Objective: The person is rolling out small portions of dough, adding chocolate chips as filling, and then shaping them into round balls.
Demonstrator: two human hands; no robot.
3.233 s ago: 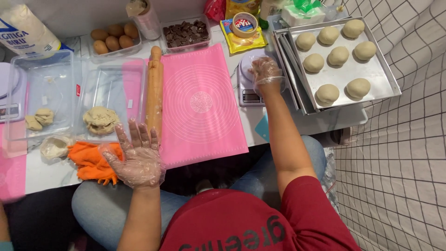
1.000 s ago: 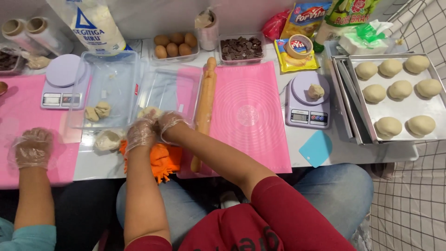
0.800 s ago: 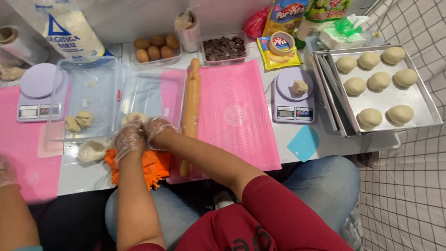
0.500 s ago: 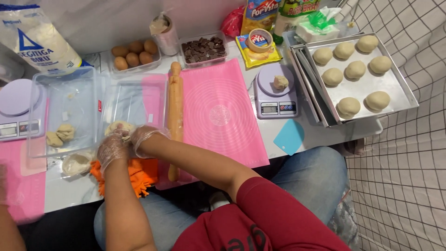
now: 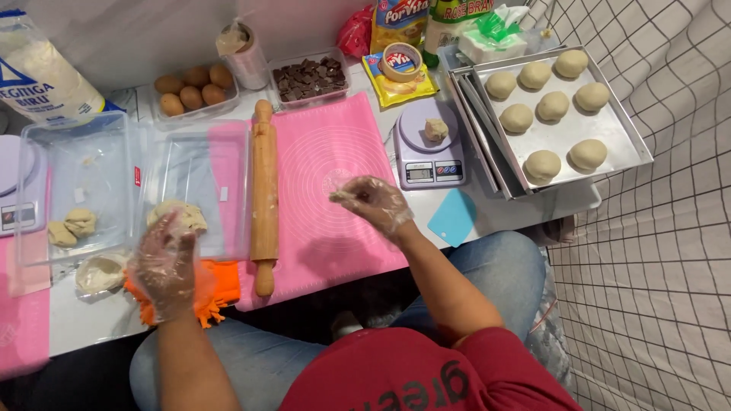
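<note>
Dough pinch [image 5: 340, 196], half a second ago at the dough lump [image 5: 181, 215], now rides over the pink mat [image 5: 335, 152] in the right hand [image 5: 375, 202], grip closed; left hand [image 5: 164, 262] open beside the lump.

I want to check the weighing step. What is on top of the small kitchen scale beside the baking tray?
One small piece of dough sits on the round platform of the scale. The display below is uncovered. The right hand is apart from it, over the pink mat.

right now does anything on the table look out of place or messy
Mostly tidy. One lump of dough lies on the bare table outside the clear tubs, beside the orange cloth under the left hand.
</note>
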